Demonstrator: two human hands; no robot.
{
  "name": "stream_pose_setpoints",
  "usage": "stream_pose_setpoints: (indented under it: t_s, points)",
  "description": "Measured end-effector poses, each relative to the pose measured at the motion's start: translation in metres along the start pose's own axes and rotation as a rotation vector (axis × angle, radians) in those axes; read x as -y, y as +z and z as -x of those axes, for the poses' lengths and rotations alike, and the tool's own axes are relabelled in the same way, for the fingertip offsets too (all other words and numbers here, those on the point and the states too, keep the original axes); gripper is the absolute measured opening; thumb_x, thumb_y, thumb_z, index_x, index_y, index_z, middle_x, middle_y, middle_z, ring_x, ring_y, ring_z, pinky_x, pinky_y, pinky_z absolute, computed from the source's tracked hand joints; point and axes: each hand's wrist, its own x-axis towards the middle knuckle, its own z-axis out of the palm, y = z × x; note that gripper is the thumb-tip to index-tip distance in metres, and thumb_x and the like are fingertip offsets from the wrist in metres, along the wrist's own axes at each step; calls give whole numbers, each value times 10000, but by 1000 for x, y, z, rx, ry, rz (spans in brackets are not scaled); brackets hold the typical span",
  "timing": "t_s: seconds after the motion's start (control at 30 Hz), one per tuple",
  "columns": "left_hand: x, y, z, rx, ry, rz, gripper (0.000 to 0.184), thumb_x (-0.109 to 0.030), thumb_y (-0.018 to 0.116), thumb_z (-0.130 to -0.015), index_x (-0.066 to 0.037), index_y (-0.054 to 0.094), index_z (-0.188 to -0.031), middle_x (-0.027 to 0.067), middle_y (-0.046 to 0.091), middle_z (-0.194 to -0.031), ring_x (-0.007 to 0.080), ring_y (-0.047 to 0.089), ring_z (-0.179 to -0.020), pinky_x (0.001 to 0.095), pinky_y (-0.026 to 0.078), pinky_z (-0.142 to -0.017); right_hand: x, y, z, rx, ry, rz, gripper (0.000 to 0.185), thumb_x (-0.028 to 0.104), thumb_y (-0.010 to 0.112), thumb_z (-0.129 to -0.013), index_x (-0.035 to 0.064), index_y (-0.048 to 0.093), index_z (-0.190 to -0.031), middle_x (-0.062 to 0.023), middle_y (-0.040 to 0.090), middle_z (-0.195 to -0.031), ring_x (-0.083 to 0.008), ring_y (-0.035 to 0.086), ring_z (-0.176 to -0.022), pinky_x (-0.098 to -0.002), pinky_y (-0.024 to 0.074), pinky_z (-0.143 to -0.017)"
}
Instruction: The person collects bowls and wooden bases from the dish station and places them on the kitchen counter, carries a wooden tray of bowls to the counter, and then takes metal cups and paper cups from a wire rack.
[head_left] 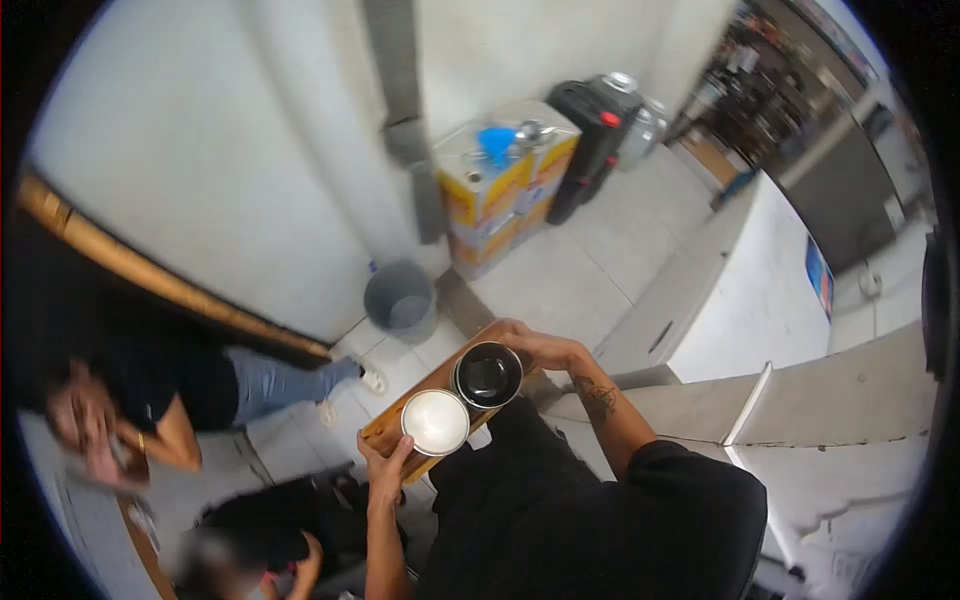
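A wooden tray is held at a slant in front of my black shirt. On it stand two round containers side by side, one with white contents and one with dark, glossy contents. My left hand grips the near left end of the tray, its thumb up by the white container. At the far end, beside the dark container, my right hand is wrapped round the tray's edge, with some fingers hidden beneath.
A grey bucket stands by the wall, near large tins and black jugs. A white chest-like unit is on the right. Two people are at the left and lower left.
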Motion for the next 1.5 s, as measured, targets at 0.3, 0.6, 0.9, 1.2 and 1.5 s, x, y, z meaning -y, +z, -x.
stream_pose_setpoints:
  t_s: [0.3,0.6,0.9,1.2,1.5]
  points:
    - [-117,124,-173,423,8,-214,1228,-241,882,-808,1,-27,-1598,227,419,-1477,319,476,-1350,398,426,-1122,14,-114,32,-416,-144,-121,1194,641,719,-867,-40,71,-1603,-271,216,-1620,-329,185,-1541,-431,187,-1255]
    - [-197,349,-265,610,-66,-401,1275,-298,910,-763,-35,-7,-1609,228,403,-1487,342,462,-1356,443,410,-1144,75,-285,107,-677,-115,-336,1285,700,766,-784,-21,84,-1600,-279,240,-1606,-352,183,-1544,-444,179,-1258]
    - [-331,624,-296,820,70,-610,1131,-315,874,-797,-26,116,-1584,207,416,-1492,316,462,-1365,428,426,-1124,181,-465,223,-821,-131,-546,1316,723,731,-800,-16,15,-1621,-308,141,-1647,-380,86,-1571,-459,132,-1268]
    - [-413,981,-330,1063,54,-738,1335,-420,937,-717,21,32,-1593,265,426,-1481,329,447,-1391,401,361,-1177,189,-710,292,-951,-339,-790,1224,624,737,-871,53,-32,-1634,-222,177,-1646,-325,152,-1553,-438,197,-1249]
    - [-481,1346,-370,1243,18,-912,1330,-439,918,-745,50,15,-1591,270,396,-1506,329,424,-1416,412,360,-1185,268,-969,375,-1234,-309,-871,1247,686,739,-835,46,14,-1623,-236,210,-1619,-338,210,-1538,-445,269,-1230]
